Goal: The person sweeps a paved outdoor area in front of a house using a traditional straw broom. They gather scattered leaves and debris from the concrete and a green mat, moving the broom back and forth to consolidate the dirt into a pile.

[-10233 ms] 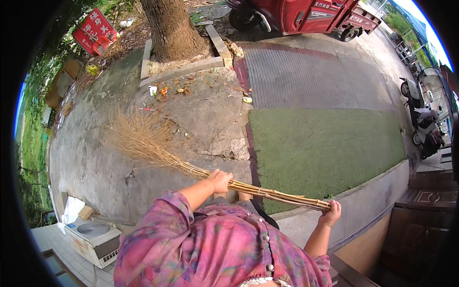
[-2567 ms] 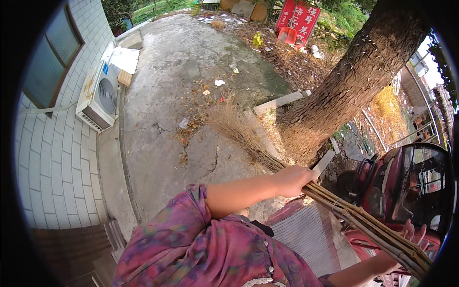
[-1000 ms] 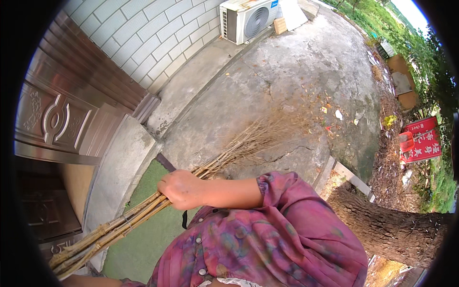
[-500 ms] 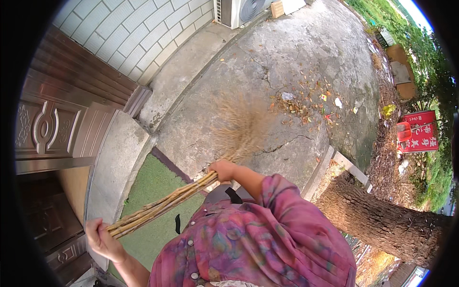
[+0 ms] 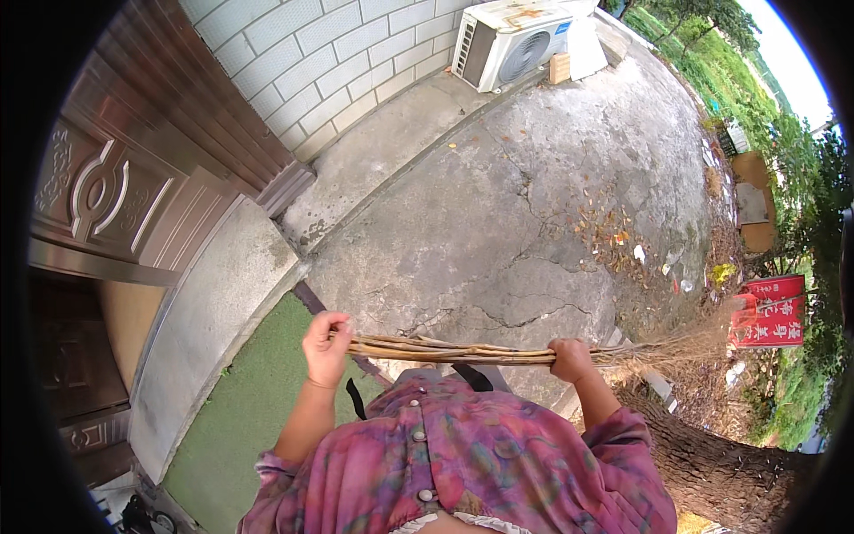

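Broom (image 5: 463, 352) of bound twigs is gripped by both my hands' fingers, left (image 5: 326, 345) and right (image 5: 569, 358); its bristle end blurs beyond the right fingers.

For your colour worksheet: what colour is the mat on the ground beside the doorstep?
Green: the mat lies beside the grey doorstep, clearest in the head view.

Open concrete ahead, walls and a tree hemming the sides

Both hands (image 5: 327, 347) (image 5: 571, 359) hold the twig broom (image 5: 463, 352) level across the body, and the cracked concrete yard (image 5: 498, 222) beyond it lies open, dotted only with dry leaves (image 5: 614, 240). To the left the metal door (image 5: 98, 187) and tiled wall (image 5: 338, 62) close off that side; an air-conditioner unit (image 5: 511, 40) stands against the wall farther out. To the right the tree trunk (image 5: 712, 454) crowds close, with a red sign (image 5: 770, 311) near the broom's bristles.
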`<move>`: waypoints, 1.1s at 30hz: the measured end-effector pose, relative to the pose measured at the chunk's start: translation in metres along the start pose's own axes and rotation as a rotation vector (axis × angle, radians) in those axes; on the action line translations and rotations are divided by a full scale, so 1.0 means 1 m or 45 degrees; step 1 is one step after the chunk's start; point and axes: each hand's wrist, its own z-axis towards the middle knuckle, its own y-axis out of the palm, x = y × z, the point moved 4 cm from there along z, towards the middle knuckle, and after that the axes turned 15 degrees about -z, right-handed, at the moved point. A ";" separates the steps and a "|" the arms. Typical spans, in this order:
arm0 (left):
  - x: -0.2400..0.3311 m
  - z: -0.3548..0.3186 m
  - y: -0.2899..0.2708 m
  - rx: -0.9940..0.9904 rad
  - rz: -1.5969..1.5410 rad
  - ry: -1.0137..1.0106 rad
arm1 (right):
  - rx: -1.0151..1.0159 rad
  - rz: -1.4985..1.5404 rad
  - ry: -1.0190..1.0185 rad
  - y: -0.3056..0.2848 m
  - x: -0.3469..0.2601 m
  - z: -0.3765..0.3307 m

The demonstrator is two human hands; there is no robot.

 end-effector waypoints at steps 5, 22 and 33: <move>0.173 0.013 -0.109 0.303 0.046 0.498 | 0.497 0.239 -0.390 -0.106 -0.112 0.057; 0.211 0.050 0.107 0.337 0.941 0.869 | 0.234 0.694 -0.828 -0.044 -0.098 0.293; -0.039 0.160 0.401 -0.548 0.299 0.039 | -0.277 0.203 0.314 0.107 0.333 0.101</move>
